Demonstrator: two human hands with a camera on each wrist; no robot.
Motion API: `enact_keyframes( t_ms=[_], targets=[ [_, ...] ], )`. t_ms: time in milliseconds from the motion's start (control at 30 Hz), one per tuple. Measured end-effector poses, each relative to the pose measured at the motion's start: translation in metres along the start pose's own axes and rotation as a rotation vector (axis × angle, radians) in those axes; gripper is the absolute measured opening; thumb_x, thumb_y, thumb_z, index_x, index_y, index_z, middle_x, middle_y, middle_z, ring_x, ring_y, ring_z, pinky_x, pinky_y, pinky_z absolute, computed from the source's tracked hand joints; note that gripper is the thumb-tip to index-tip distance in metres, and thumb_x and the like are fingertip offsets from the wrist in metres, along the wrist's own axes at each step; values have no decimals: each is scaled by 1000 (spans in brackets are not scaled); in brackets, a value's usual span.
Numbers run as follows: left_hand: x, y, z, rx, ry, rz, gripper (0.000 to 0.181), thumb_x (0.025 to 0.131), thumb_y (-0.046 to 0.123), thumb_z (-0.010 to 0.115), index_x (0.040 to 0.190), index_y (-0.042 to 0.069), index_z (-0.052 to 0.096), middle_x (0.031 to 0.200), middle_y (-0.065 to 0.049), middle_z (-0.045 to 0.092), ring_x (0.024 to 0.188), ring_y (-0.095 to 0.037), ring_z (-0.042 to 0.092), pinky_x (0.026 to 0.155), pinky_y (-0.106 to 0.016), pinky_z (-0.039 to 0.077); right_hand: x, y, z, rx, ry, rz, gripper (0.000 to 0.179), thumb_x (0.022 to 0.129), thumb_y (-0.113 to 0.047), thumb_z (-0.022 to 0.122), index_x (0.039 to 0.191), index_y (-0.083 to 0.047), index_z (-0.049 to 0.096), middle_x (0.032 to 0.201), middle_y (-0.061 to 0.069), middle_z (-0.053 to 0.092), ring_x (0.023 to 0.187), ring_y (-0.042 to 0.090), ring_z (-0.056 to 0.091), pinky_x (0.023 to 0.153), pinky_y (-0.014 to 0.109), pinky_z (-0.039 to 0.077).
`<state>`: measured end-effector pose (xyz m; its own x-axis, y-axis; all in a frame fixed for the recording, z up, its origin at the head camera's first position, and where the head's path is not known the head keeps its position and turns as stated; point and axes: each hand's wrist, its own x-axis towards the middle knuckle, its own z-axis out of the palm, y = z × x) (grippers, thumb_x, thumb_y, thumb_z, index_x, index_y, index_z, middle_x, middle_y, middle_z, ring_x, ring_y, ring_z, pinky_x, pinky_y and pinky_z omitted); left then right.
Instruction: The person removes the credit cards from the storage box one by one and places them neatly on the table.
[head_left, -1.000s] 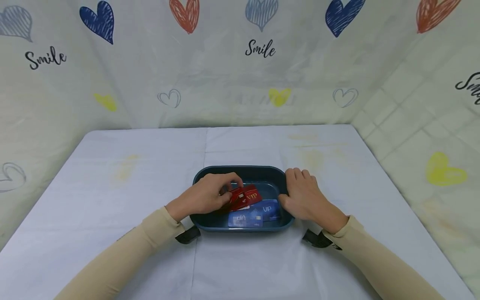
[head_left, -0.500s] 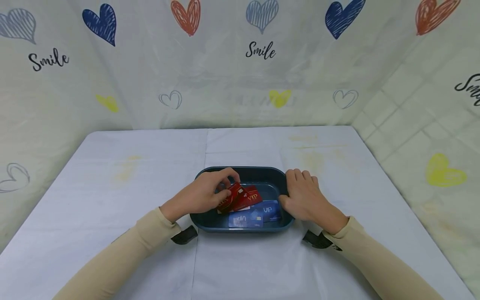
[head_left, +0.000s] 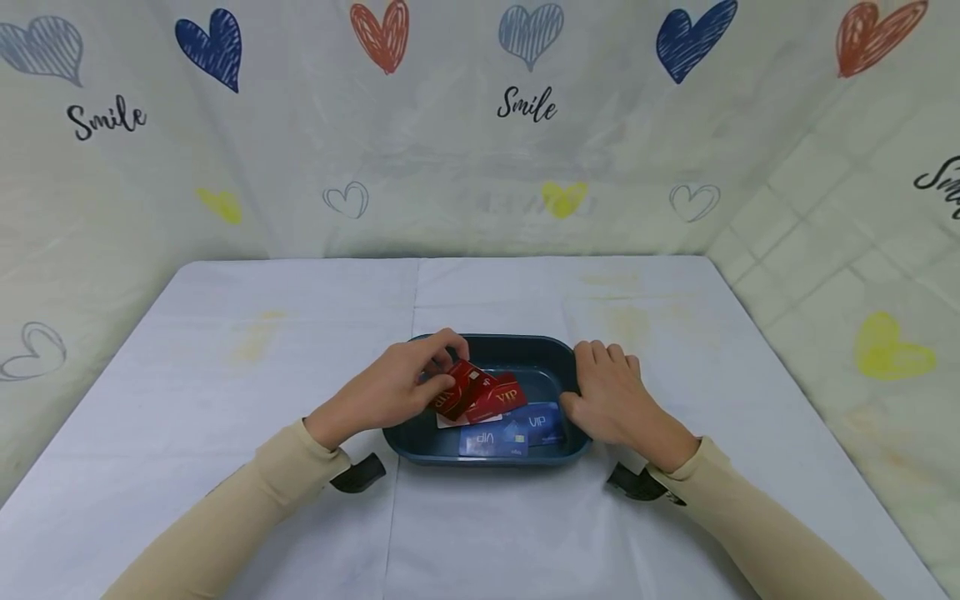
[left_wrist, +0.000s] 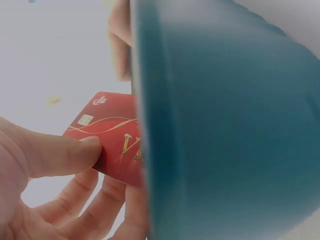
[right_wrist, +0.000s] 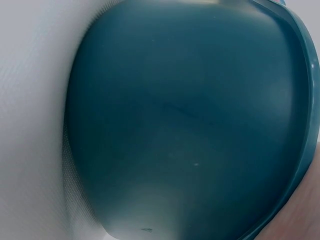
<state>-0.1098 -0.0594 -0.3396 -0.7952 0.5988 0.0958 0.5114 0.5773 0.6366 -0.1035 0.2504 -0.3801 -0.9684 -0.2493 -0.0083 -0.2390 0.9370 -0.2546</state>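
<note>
White surface (head_left: pixel 480 533), hearts-and-"Smile" backdrop (head_left: pixel 442 125) behind it. Red VIP card (head_left: pixel 456 393) was over left end of dark teal tray (head_left: pixel 487 460), pinched between thumb and fingers of left hand (head_left: pixel 386 387). Second red card (head_left: pixel 506 400) sat right beside it, blue cards (head_left: pixel 493 439) lying nearer front wall. Right hand (head_left: pixel 618 400) gripped tray's right rim. Tan sleeves (head_left: pixel 225 508) on both arms.

In the left wrist view, we lose part of the red card (left_wrist: pixel 114 134) behind the blurred tray (left_wrist: pixel 230 120); the head view's right edge cuts off one "Smile" print (head_left: pixel 942 182).
</note>
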Motion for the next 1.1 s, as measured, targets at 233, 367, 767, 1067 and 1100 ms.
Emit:
enact_keyframes(
  t_ms=[233,367,767,1067,1100],
  targets=[
    [-5,1,-7,-22,23,-26,32,100,14,68,128,22,55,109,-6,72,93,-16,67,75,-26,60,0,0,1,-4,1,9,30,90,-24,54,109,-2,47,97,11,47,91,31,39,78,44,27],
    [-7,1,-9,-27,43,-28,33,99,14,68,129,21,56,105,-4,71,93,-15,67,78,-29,61,0,-1,1,-4,3,11,31,91,-25,55,111,-2,48,97,11,48,92,31,39,79,45,28],
    [-13,1,-20,-9,92,-28,34,98,15,71,129,21,57,104,-3,71,95,-16,67,79,-31,60,0,-2,1,-2,7,3,29,91,-25,56,108,-3,47,95,10,46,91,30,38,77,43,27],
    [-17,2,-31,-35,96,-49,36,96,14,73,127,22,57,104,-4,70,91,-16,68,72,-27,59,0,-2,0,-5,1,8,30,90,-24,55,109,-2,47,97,11,47,92,31,39,78,44,28],
    [-18,2,-32,-37,96,-51,36,96,14,73,127,23,57,104,-4,70,92,-16,68,72,-27,59,0,-2,0,-5,1,8,31,90,-25,56,109,-2,47,97,11,47,92,31,39,78,44,28]
  ],
)
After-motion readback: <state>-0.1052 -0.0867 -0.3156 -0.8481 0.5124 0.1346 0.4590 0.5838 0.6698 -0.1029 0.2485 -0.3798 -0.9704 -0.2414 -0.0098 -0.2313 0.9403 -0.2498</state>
